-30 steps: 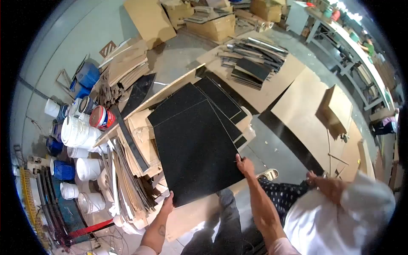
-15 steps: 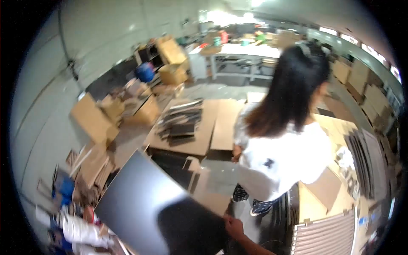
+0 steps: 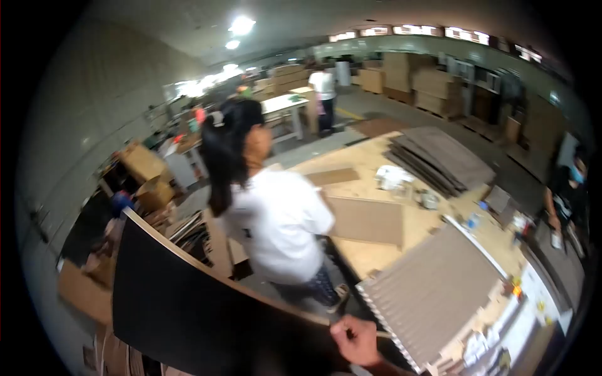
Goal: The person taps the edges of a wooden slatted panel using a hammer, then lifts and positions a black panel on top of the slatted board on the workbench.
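A large black panel [image 3: 207, 301] with a pale edge spans the lower left, tilted up and curved by the lens. At its right end my right hand [image 3: 356, 339] is closed on the edge, near the bottom of the view. My left hand is out of view. Just beyond the panel stands a co-worker in a white shirt [image 3: 273, 219], turned toward the worktable.
The wooden worktable [image 3: 370, 255] at the right bears brown boards [image 3: 433, 288], a stack of grey-brown panels [image 3: 439, 160] and a white cloth [image 3: 394, 177]. Another person [image 3: 567, 200] is at the far right. Cardboard boxes [image 3: 153, 194] lie at the left.
The view has swung right and up from the floor piles toward the worktable. The black panel has been raised and tilted. My left hand has left the view; my right hand keeps its hold.
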### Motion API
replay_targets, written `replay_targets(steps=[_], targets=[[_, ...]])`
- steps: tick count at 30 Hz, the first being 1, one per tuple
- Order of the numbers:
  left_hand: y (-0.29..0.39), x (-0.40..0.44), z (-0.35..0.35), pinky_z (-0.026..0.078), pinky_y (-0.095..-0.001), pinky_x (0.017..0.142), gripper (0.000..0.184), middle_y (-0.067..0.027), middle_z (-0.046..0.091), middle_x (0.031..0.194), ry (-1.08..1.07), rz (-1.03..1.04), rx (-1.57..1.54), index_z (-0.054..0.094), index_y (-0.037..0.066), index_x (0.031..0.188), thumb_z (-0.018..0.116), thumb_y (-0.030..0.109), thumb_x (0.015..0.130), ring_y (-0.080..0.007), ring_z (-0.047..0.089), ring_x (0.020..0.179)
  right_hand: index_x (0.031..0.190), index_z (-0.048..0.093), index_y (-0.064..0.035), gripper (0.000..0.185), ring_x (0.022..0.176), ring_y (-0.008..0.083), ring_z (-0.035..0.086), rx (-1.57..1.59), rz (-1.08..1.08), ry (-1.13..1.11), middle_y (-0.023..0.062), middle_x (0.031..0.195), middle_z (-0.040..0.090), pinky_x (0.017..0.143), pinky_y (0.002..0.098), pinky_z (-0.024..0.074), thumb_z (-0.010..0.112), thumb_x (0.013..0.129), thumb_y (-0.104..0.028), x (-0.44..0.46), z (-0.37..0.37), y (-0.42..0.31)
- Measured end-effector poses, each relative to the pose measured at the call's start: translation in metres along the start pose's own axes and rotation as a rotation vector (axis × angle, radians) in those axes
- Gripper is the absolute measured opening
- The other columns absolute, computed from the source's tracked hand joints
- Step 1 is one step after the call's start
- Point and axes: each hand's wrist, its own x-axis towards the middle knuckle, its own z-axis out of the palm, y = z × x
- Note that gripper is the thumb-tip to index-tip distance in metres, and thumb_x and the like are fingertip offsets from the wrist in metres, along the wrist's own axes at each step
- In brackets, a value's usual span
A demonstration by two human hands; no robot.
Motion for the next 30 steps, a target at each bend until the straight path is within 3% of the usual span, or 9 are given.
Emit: replay_targets(steps=[6, 9, 11, 13, 15, 16, 19, 23, 30], targets=[[0.043, -0.06, 0.107, 0.041, -0.0395, 0.102, 0.046, -0.0127, 0.055, 0.127, -0.489, 0.093, -0.309, 0.052, 0.002, 0.127, 0.045, 0.031, 0.092, -0.0277, 0.054, 0.114, 0.061, 0.047, 0.0016, 0.046, 0.049, 0.0378, 0.047, -0.356, -0.041, 0.607, 0.0226, 0.056, 0.044, 0.048, 0.044, 0.0327, 0.043, 0.097, -0.028, -0.017, -0.192, -0.056], [0.061, -0.094, 0.179, 0.042, -0.0395, 0.102, 0.044, -0.0121, 0.057, 0.125, -0.807, 0.082, -0.571, 0.054, 0.003, 0.125, 0.046, 0.029, 0.091, -0.0273, 0.056, 0.112, 0.06, 0.041, 0.0015, 0.063, 0.051, 0.0184, 0.027, -0.273, -0.011, 0.872, 0.0143, 0.05, 0.031, 0.049, 0.0415, 0.0261, 0.036, 0.099, -0.047, -0.009, -0.288, -0.054], [0.08, -0.147, 0.244, 0.034, -0.0402, 0.108, 0.057, -0.0118, 0.046, 0.138, -0.855, 0.15, -0.722, 0.046, 0.001, 0.132, 0.041, 0.04, 0.09, -0.0253, 0.045, 0.126, 0.063, 0.038, -0.0035, 0.061, 0.061, 0.0128, 0.031, -0.091, -0.04, 0.883, -0.0006, 0.06, 0.038, 0.055, 0.0342, 0.029, 0.032, 0.098, -0.054, -0.012, -0.336, -0.056], [0.087, -0.147, 0.3, 0.034, -0.0369, 0.108, 0.05, -0.0126, 0.05, 0.134, -0.835, -0.072, -0.906, 0.05, 0.0, 0.128, 0.041, 0.033, 0.091, -0.0257, 0.047, 0.123, 0.074, 0.054, 0.0022, 0.064, 0.069, 0.013, 0.039, 0.163, -0.049, 0.942, -0.0006, 0.072, 0.05, 0.062, 0.0297, 0.0341, 0.037, 0.096, -0.055, -0.023, -0.373, -0.049], [0.094, -0.178, 0.341, 0.034, -0.0353, 0.107, 0.045, -0.012, 0.053, 0.131, -0.885, 0.072, -0.852, 0.052, 0.001, 0.126, 0.04, 0.027, 0.092, -0.0254, 0.049, 0.122, 0.091, 0.061, 0.0021, 0.06, 0.076, 0.0128, 0.047, 0.344, -0.171, 1.216, -0.0009, 0.082, 0.057, 0.067, 0.0275, 0.0375, 0.041, 0.094, -0.055, -0.041, -0.391, -0.054], [0.092, -0.195, 0.357, 0.039, -0.0352, 0.103, 0.043, -0.0125, 0.056, 0.125, -0.904, 0.055, -0.894, 0.049, -0.001, 0.128, 0.041, 0.023, 0.093, -0.0251, 0.052, 0.117, 0.107, 0.061, -0.0003, 0.057, 0.084, 0.0127, 0.051, 0.367, -0.13, 1.125, 0.0018, 0.099, 0.06, 0.076, 0.0265, 0.0401, 0.044, 0.093, -0.053, -0.068, -0.429, -0.011], [0.058, -0.207, 0.362, 0.043, -0.0352, 0.096, 0.046, -0.013, 0.056, 0.121, -0.843, 0.71, -0.255, 0.044, 0.0, 0.13, 0.044, 0.028, 0.093, -0.0251, 0.053, 0.11, 0.12, 0.057, -0.0032, 0.054, 0.072, 0.0145, 0.058, 0.693, -0.125, 0.748, 0.0036, 0.098, 0.062, 0.07, 0.0314, 0.0473, 0.036, 0.098, -0.048, -0.129, -0.457, -0.007], [0.027, -0.188, 0.347, 0.044, -0.0333, 0.091, 0.042, -0.0116, 0.057, 0.116, -1.029, 0.121, -0.216, 0.047, 0.0, 0.125, 0.046, 0.028, 0.093, -0.0227, 0.055, 0.105, 0.127, 0.051, -0.0044, 0.058, 0.087, 0.0172, 0.056, 0.624, 0.117, 0.934, 0.0068, 0.11, 0.058, 0.083, 0.0327, 0.0444, 0.035, 0.097, -0.051, -0.193, -0.431, 0.015], [0.006, -0.129, 0.362, 0.046, -0.0298, 0.084, 0.035, -0.009, 0.06, 0.107, -1.173, -0.078, -0.009, 0.052, 0.002, 0.115, 0.048, 0.029, 0.093, -0.0184, 0.057, 0.095, 0.131, 0.044, 0.0002, 0.067, 0.103, 0.0193, 0.049, 0.392, 0.426, 1.132, 0.0113, 0.122, 0.051, 0.093, 0.0322, 0.0388, 0.037, 0.095, -0.056, -0.237, -0.364, 0.021]])
